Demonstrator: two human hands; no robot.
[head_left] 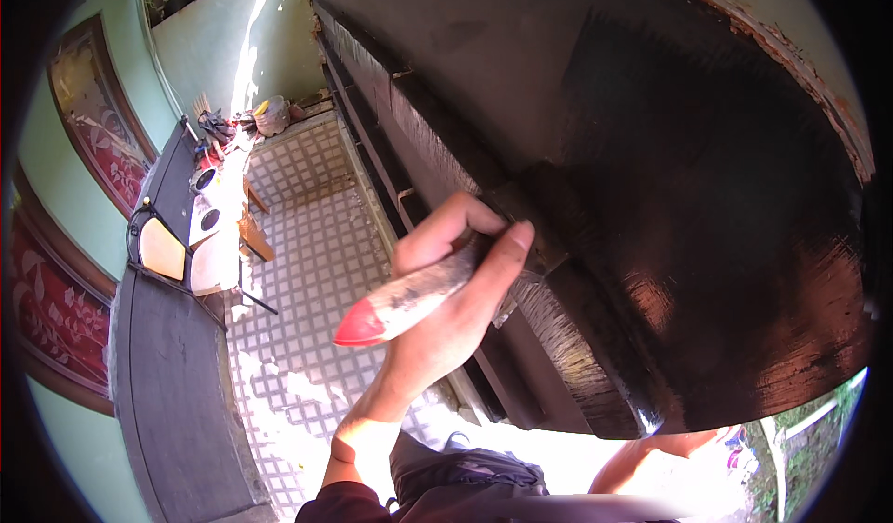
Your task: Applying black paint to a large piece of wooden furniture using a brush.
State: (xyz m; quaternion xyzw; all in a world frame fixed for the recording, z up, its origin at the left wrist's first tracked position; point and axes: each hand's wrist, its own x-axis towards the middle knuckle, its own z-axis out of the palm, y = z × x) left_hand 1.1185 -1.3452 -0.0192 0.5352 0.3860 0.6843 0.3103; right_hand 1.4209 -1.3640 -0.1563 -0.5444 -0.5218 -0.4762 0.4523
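Note:
My left hand (456, 286) is closed around the handle of a paintbrush (405, 304). The handle is worn pale wood with dark smears and a red tip that points back toward me. Its bristle end lies at a raised ledge (567, 309) on a dark wall (688, 151), mostly hidden by my fingers and the dark paint. Glossy black strokes cover part of the wall above the ledge, beside duller grey-brown areas. My right hand (684, 443) shows only in part below the wall's lower edge; its fingers are hidden, and what it may hold is unclear.
A tiled floor (307, 244) runs along the left, partly in glaring sun. Chairs (163, 247) and a long dark bench (181, 383) stand by the green wall with red patterned windows (60, 290). A bucket (273, 116) and clutter sit at the far end.

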